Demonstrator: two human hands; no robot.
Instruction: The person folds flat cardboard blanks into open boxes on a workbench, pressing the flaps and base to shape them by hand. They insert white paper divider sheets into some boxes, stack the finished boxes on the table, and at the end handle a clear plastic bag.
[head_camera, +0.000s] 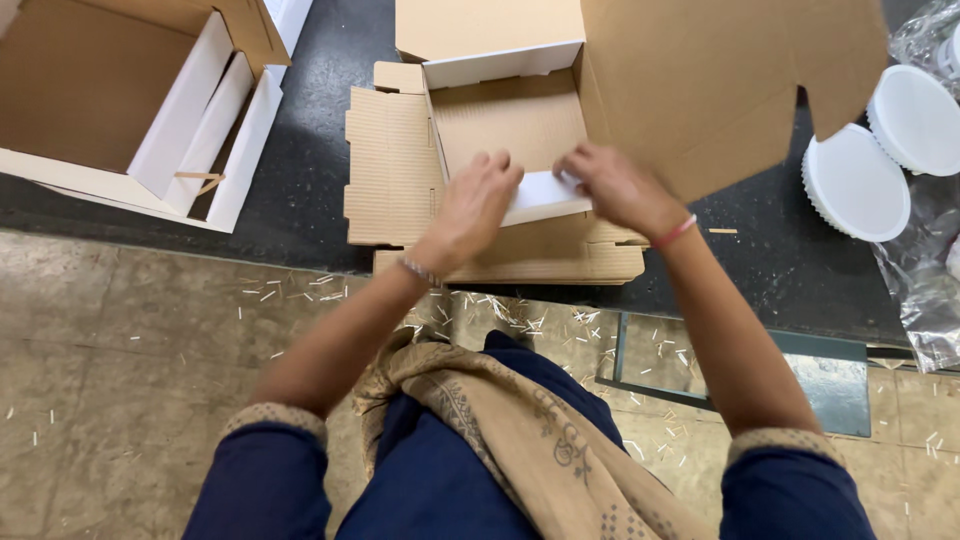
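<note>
A half-folded cardboard box (510, 115), brown inside and white outside, lies on the dark worktop (310, 190) in front of me. Its big lid flap (700, 80) stands up on the right. My left hand (475, 205) and my right hand (615, 185) both press on the white near flap (540, 195) of the box, fingers curled over its edge. A flat side panel (392, 165) spreads out to the left, and another flat panel (560, 262) lies toward me.
A finished open box (130, 110) sits at the far left. White round lids (855, 185) and clear plastic wrap (930, 290) lie at the right. Small paper scraps litter the stone floor (130, 340). A glass pane (740, 370) leans below the worktop edge.
</note>
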